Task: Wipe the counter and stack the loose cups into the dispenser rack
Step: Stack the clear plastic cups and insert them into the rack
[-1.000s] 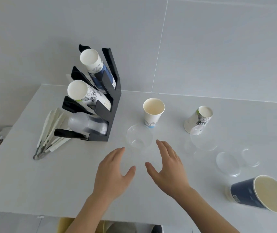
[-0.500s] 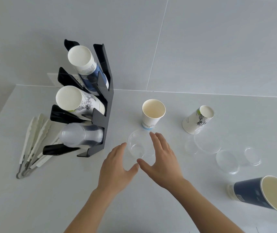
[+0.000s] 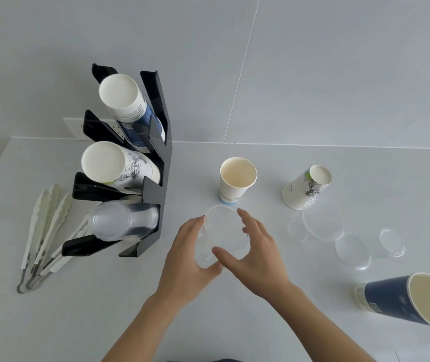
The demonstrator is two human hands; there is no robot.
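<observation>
I had both hands on the clear cup (image 3: 220, 235) near the middle of the surface (image 3: 104, 309). My left hand (image 3: 189, 259) wrapped its lower wall from nine o'clock, thumb curled under the base end, while my right hand (image 3: 257, 253) pinched the rim side from three o'clock, forefinger over the far edge and thumb on the near edge. The cup looked lifted and tipped, mouth up toward me, its long axis running from the rim down to about seven o'clock; whether the base cleared the surface I could not tell.

The dispenser rack (image 3: 156, 178) stood at ten o'clock from my hands, and its bottom slot already held a stack of clear cups (image 3: 122, 222) lying with closed ends toward me. That slot sat nearer my left hand, so I judged the cup would have to be turned mouth-first toward the stack and slid in leftward.

Loose paper cups waited: an upright one (image 3: 237, 180) at twelve o'clock and a navy one (image 3: 404, 300) on its side at four o'clock
</observation>
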